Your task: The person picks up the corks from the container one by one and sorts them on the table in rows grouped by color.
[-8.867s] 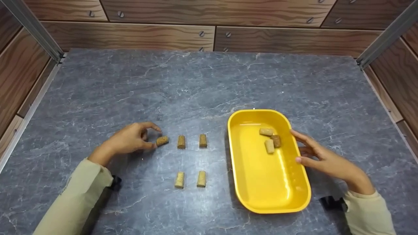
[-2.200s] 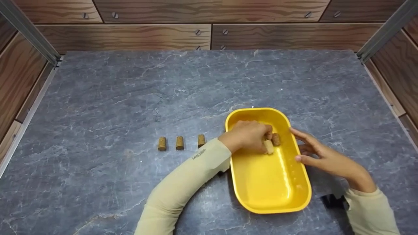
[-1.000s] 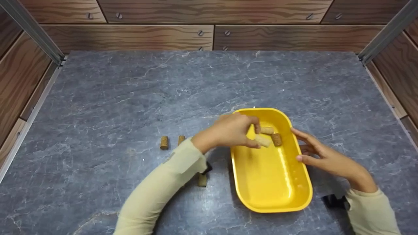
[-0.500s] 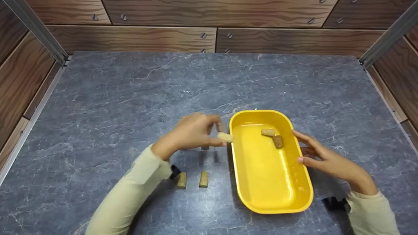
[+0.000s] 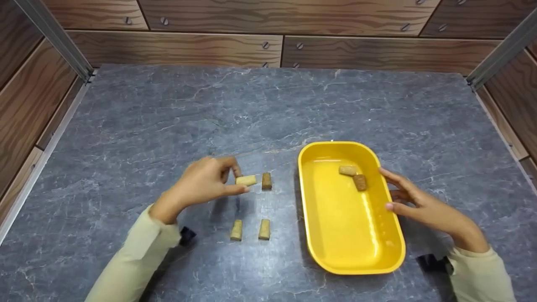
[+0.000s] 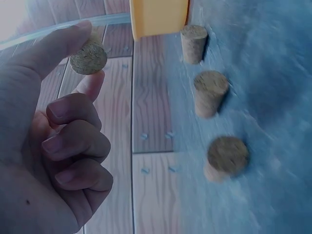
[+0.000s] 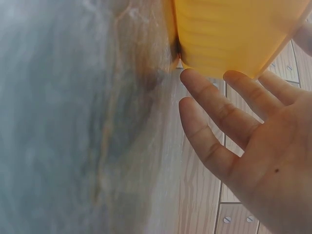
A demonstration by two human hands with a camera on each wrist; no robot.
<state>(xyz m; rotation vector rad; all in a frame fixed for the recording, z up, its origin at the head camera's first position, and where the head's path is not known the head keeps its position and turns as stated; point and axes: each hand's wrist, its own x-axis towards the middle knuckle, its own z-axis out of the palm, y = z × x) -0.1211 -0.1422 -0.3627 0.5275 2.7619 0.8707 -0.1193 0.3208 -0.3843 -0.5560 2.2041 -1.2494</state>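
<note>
The left hand (image 5: 201, 180) pinches a pale cork (image 5: 246, 180) between thumb and index finger, above the table; the left wrist view shows that cork (image 6: 88, 57) end-on, the other fingers curled. Just right of it in the head view lies a darker cork (image 5: 267, 180). Two light corks (image 5: 236, 230) (image 5: 264, 229) lie nearer the front. The right hand (image 5: 428, 207) rests on the right rim of the yellow tray (image 5: 352, 271), fingers outside. Inside the tray are a light cork (image 5: 348, 170) and a brown cork (image 5: 360, 182). Any corks behind the left hand are hidden in the head view.
The grey marbled table (image 5: 235, 105) has wood-patterned panels (image 5: 176, 48) behind it and at both sides. Metal posts (image 5: 63, 46) stand at its back corners. Black straps hang at both wrists.
The left hand has taken a pale cork out of the tray and carried it left over the table. The right hand remains at the tray's rim.
</note>
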